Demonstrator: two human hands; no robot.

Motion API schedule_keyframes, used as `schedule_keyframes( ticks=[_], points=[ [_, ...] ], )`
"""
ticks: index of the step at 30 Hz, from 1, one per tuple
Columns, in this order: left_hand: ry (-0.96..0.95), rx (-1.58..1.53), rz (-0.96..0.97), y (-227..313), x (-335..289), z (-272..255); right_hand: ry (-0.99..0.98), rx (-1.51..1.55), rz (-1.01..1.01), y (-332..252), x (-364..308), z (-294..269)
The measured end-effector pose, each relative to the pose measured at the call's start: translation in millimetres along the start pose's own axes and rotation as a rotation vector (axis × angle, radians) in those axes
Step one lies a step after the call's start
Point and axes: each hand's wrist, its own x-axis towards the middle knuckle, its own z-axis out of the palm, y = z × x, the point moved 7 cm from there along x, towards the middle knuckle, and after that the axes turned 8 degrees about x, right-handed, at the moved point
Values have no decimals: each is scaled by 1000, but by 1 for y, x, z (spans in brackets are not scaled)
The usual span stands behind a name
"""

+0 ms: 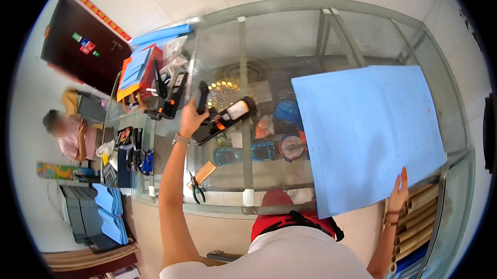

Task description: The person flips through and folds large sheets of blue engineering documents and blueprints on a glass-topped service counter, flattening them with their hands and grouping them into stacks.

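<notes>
My left hand (193,117) is closed around the black upper part of a long stapler (239,111) with orange pieces, which lies slantwise on the glass counter (269,25). Its grip is partly hidden by my fingers. To the right, a large stack of light-blue printed sheets (370,134) covers the counter, its near left corner reaching the front edge. My right hand (398,195) lies at the near right edge of the sheets, fingers stretched out on top. A second black stapler (175,95) lies left of my left hand.
Green-handled pliers (196,191) and a small wooden block (205,173) lie near the front edge. A red box (150,69) with papers stands back left. Cardboard tubes (417,217) fill a rack at right. Another person (77,136) sits far left, beyond a cluttered counter.
</notes>
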Motion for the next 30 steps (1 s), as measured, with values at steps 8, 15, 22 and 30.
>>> schedule_keyframes(
  ticks=[8,15,22,30],
  points=[
    [347,227,-394,-163,-78,-100,1,29,42,13,-35,7],
    [346,198,-467,-205,-102,-106,-31,0,40,2,-24,23],
    [263,248,-473,-197,-92,-107,-82,-5,-68,-24,-27,48],
    [-6,159,-375,-183,-82,-103,-153,-21,-97,-28,-36,56]
  ],
)
